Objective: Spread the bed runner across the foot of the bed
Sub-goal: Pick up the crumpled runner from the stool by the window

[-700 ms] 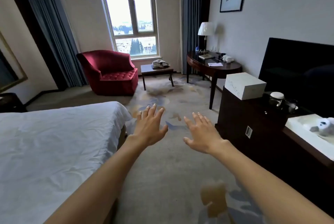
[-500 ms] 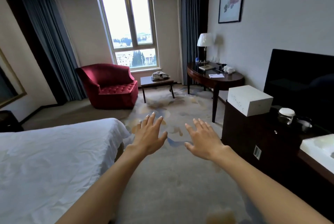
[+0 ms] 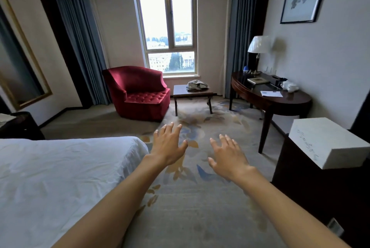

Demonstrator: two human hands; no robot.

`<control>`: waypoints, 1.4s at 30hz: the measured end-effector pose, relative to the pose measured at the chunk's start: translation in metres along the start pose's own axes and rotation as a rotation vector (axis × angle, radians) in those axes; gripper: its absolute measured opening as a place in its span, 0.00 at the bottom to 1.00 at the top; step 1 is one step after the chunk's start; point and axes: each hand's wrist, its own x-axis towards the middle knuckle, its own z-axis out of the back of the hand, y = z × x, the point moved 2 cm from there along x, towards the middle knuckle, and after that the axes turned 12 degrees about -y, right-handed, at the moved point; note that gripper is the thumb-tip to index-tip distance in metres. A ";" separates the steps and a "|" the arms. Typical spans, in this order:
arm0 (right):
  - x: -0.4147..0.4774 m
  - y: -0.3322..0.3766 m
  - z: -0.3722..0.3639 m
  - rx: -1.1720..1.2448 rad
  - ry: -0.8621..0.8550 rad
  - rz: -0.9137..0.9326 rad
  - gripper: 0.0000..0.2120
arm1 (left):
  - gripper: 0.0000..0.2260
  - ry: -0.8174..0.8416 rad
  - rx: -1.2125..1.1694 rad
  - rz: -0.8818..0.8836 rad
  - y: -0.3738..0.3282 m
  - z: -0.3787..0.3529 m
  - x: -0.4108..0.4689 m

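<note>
The bed, covered in a wrinkled white sheet, fills the lower left; its foot corner ends near my left wrist. My left hand is stretched out palm down over the carpet just right of that corner, fingers apart, holding nothing. My right hand hovers beside it, also spread and empty. A crumpled grey-beige cloth lies on the small dark table under the window; I cannot tell whether it is the bed runner.
A red armchair stands left of the small table. A dark half-round desk with lamp, cups and papers is on the right wall. A white box sits on a dark cabinet at right. Patterned carpet lies between.
The view has tilted up, showing more window and wall and less of the cabinet top. Both hands stay spread in front of me; the room looks closer.
</note>
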 end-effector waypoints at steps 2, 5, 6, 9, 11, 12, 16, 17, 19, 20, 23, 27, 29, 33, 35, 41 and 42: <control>0.039 -0.008 -0.021 -0.014 0.017 0.009 0.34 | 0.29 -0.009 0.031 -0.012 0.019 -0.024 0.038; 0.104 -0.022 -0.043 -0.035 0.035 0.011 0.34 | 0.29 -0.034 0.049 -0.049 0.044 -0.056 0.099; 0.126 -0.027 -0.048 -0.040 0.037 0.007 0.34 | 0.29 -0.036 0.041 -0.061 0.051 -0.066 0.119; 0.193 -0.037 -0.062 -0.060 0.020 0.005 0.34 | 0.30 -0.039 0.032 -0.082 0.074 -0.095 0.180; 0.231 -0.042 -0.073 -0.063 0.003 0.000 0.34 | 0.30 -0.032 0.035 -0.087 0.088 -0.113 0.218; 0.249 -0.045 -0.078 -0.061 0.008 0.001 0.33 | 0.30 -0.026 0.028 -0.080 0.094 -0.123 0.236; 0.312 -0.060 -0.103 -0.044 0.034 -0.009 0.33 | 0.30 -0.002 -0.005 -0.094 0.108 -0.167 0.294; 0.328 -0.064 -0.109 -0.039 0.033 -0.009 0.32 | 0.30 0.004 -0.010 -0.093 0.111 -0.178 0.310; 0.362 -0.075 -0.124 -0.034 0.032 -0.005 0.32 | 0.30 0.007 -0.005 -0.088 0.117 -0.202 0.344; 0.379 -0.081 -0.132 -0.033 0.035 -0.003 0.32 | 0.30 0.009 0.001 -0.089 0.120 -0.214 0.360; 0.432 -0.102 -0.161 -0.025 0.030 0.001 0.32 | 0.30 0.024 0.013 -0.094 0.124 -0.252 0.413; 0.513 -0.138 -0.193 -0.020 -0.002 0.009 0.32 | 0.30 0.016 0.031 -0.101 0.126 -0.299 0.497; 0.560 -0.157 -0.204 -0.024 -0.009 0.019 0.32 | 0.29 0.008 0.030 -0.099 0.125 -0.319 0.542; 0.656 -0.182 -0.229 -0.017 -0.027 0.050 0.32 | 0.30 -0.012 0.058 -0.073 0.134 -0.353 0.625; 0.697 -0.190 -0.243 -0.010 -0.025 0.066 0.32 | 0.30 -0.019 0.071 -0.054 0.143 -0.368 0.662; 0.799 -0.213 -0.294 0.018 0.001 0.082 0.32 | 0.29 -0.032 0.071 0.005 0.172 -0.426 0.754; 0.816 -0.219 -0.305 0.012 0.006 0.088 0.31 | 0.29 -0.023 0.071 0.012 0.177 -0.439 0.769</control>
